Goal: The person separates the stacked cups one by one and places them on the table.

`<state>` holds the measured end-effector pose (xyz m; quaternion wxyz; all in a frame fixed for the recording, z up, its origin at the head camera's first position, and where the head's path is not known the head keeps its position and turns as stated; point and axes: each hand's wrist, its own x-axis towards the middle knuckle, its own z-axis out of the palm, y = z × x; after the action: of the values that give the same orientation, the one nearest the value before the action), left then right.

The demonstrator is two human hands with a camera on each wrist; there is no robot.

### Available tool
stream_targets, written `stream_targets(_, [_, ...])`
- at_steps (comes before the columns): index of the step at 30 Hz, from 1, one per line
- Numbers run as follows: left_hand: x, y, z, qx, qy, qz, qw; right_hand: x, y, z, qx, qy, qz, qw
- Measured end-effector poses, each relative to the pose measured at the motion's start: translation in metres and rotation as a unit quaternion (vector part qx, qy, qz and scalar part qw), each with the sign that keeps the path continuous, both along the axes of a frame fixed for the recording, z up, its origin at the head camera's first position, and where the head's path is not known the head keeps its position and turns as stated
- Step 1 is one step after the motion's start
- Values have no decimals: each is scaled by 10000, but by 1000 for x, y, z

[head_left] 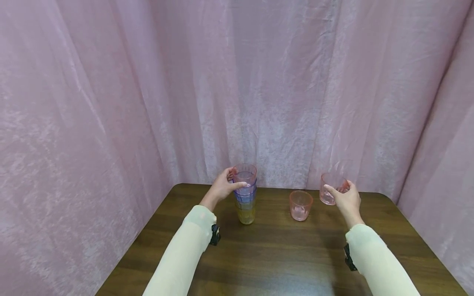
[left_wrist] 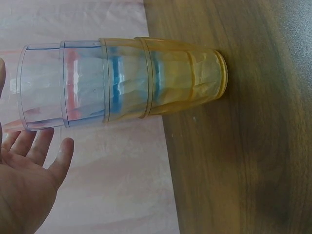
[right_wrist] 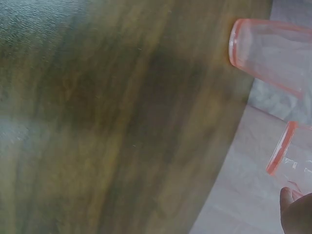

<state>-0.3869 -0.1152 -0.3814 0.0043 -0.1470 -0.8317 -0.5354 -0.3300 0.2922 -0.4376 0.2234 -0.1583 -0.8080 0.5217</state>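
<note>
A tall stack of clear cups stands upright toward the table's back edge, yellow cups [head_left: 246,216] at the bottom, blue cups [head_left: 245,198] above and a pink cup [head_left: 246,168] on top. My left hand [head_left: 221,188] holds the top pink cup, thumb in front and fingers behind. In the left wrist view the stack lies sideways, its yellow base [left_wrist: 209,73] on the wood. Off to the right, my right hand [head_left: 347,200] grips another pink cup [head_left: 327,195] by its side, slightly tilted. A third pink cup [head_left: 300,209] stands upright between the two hands.
The brown wooden table [head_left: 281,255] has rounded back corners. Pink curtains [head_left: 281,94] hang close behind it and along both sides. Dark wrist devices [head_left: 215,235] sit at both sleeve cuffs.
</note>
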Motion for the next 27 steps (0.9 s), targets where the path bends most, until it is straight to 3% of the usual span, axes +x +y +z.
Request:
stream_targets(16, [0, 0, -1, 19, 39, 19, 10000, 10, 4, -37, -313, -207, 44, 9993])
stream_targets(27, [1, 0, -2, -24, 31, 96, 9999, 13, 10, -54, -333, -456, 343, 9978])
